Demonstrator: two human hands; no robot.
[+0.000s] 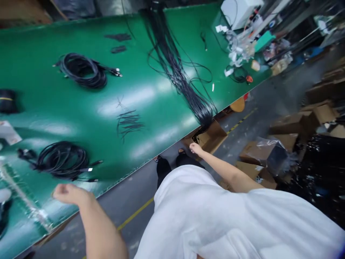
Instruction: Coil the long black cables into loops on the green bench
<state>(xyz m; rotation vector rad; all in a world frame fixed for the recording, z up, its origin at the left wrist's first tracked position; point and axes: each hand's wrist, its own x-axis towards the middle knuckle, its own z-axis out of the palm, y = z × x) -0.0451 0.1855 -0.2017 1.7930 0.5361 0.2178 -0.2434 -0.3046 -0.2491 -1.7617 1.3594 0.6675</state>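
My left hand (68, 193) hovers over the near edge of the green table (81, 108), fingers curled in a loose fist with nothing seen in it, just below a coil of black cable (60, 160). My right hand (196, 148) hangs below the table edge, fingers curled, close to the hanging ends of a long bundle of black cables (178, 72) and above an open cardboard box (212, 136). Whether it holds a cable end is unclear. A second black coil (82, 70) lies further up the table.
Short black cable ties (129, 124) lie mid-table. A clear plastic bag strip (24, 198) sits at the left edge. Paper scraps, a white machine (238, 12) and clutter crowd the far right end. Cardboard boxes (291, 140) cover the floor at right.
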